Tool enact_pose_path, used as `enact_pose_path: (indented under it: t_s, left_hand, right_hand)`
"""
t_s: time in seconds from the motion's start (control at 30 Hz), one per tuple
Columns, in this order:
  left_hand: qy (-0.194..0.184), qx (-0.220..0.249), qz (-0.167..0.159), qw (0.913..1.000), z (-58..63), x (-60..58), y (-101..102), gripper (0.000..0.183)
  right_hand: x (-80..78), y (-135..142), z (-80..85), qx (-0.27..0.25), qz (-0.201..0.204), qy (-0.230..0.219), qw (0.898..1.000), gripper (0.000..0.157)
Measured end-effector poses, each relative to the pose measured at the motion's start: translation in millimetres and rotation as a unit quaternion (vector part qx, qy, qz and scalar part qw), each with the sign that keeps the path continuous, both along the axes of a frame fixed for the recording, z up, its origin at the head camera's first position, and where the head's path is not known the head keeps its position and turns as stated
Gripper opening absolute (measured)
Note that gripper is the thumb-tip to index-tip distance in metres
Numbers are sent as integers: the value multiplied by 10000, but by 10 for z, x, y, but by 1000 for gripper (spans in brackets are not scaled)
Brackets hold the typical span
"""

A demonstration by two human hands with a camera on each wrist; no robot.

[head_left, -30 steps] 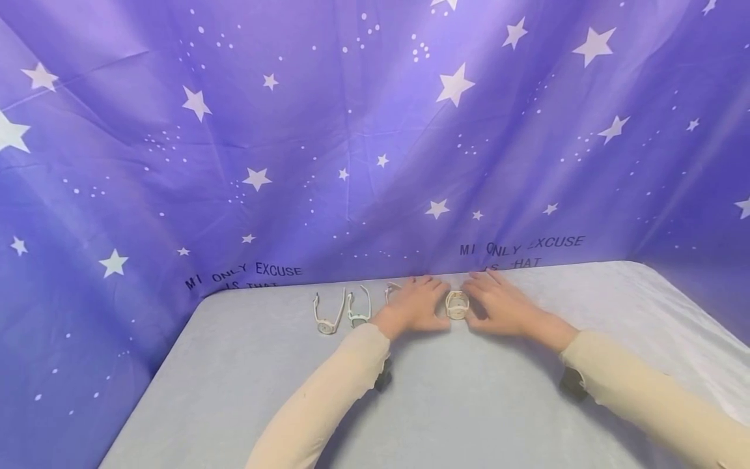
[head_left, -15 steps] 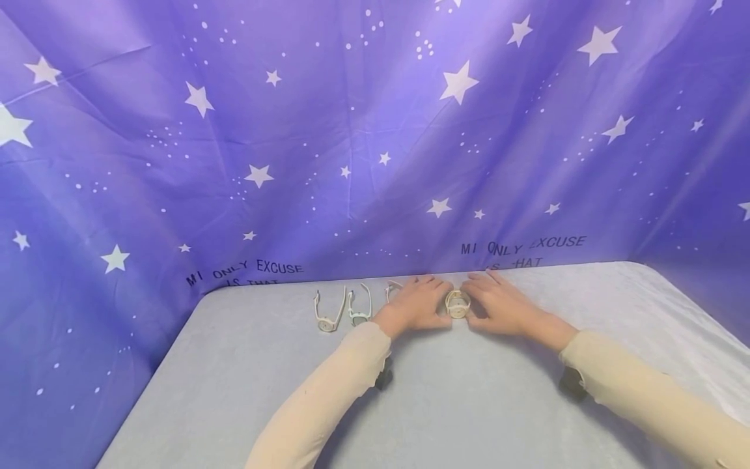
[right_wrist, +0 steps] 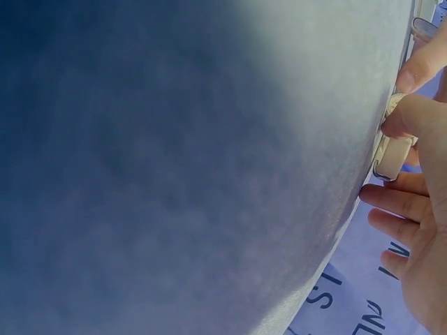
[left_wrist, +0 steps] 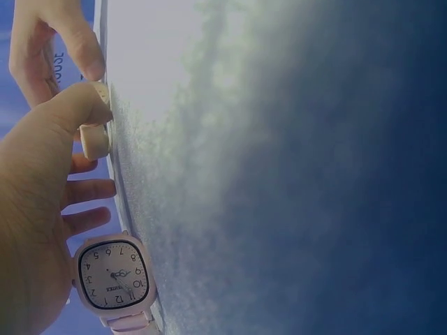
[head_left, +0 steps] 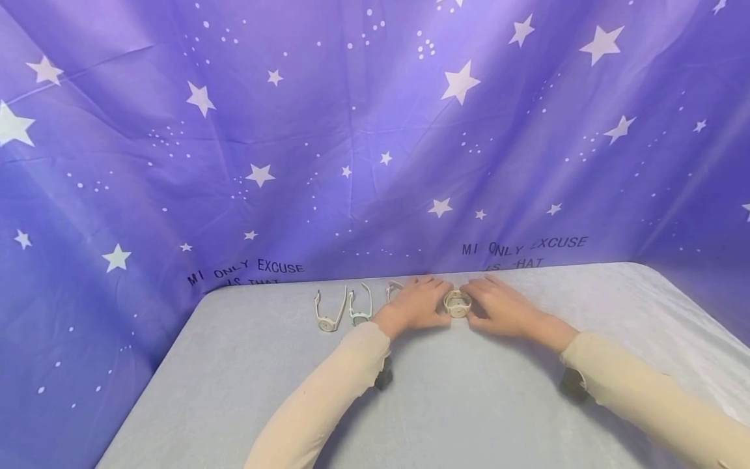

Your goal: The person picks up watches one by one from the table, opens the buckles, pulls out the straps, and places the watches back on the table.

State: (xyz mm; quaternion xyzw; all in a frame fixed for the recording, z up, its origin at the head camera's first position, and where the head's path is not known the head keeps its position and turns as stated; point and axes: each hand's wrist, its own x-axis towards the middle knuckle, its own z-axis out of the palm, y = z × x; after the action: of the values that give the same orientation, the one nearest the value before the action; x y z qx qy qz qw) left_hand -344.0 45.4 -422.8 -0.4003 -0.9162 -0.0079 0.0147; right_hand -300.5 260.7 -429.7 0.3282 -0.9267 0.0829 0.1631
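A cream wristwatch (head_left: 458, 312) stands near the table's back edge, its strap bent round into a loop. My left hand (head_left: 415, 305) holds it from the left, thumb and index finger at its side. From the right, my right hand (head_left: 505, 307) grips the same watch with thumb and fingertips. The left wrist view has the thumb lying across the watch (left_wrist: 96, 142), the other fingers spread loosely. In the right wrist view the strap's metal buckle shows beside the watch (right_wrist: 393, 156). A pink wristwatch with a squarish dial (left_wrist: 114, 274) sits below the left hand, mostly hidden in the head view.
Left of the hands, a cream wristwatch (head_left: 327, 324) and a pale green wristwatch (head_left: 360, 317) rest with straps standing up. Grey cloth covers the table (head_left: 469, 404). Right behind its back edge hangs a purple star-printed curtain (head_left: 351, 130).
Between the hands, the watch has turned slightly and its strap loop looks a little wider. Both hands stay almost in place; the head view has shifted slightly.
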Motion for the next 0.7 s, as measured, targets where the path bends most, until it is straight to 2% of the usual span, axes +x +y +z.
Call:
enact_pose_path:
  t_s: [0.13,0.37,0.53,0.7]
  left_hand:
    - [31,-13,-11,10000,8,-1,-1,65]
    - [-16,80,-9,10000,2,-9,-13,62]
    - [-15,576,-95,9983,1,-34,-38,45]
    - [76,1160,-58,9932,82,-44,-90,48]
  right_hand:
    - [1,-1,4,-47,30,13,10000,47]
    - [15,-6,14,-160,-97,-229,9996,52]
    - [-3,-28,15,-362,129,95,9992,50]
    - [-46,-84,95,-637,329,538,9960,48]
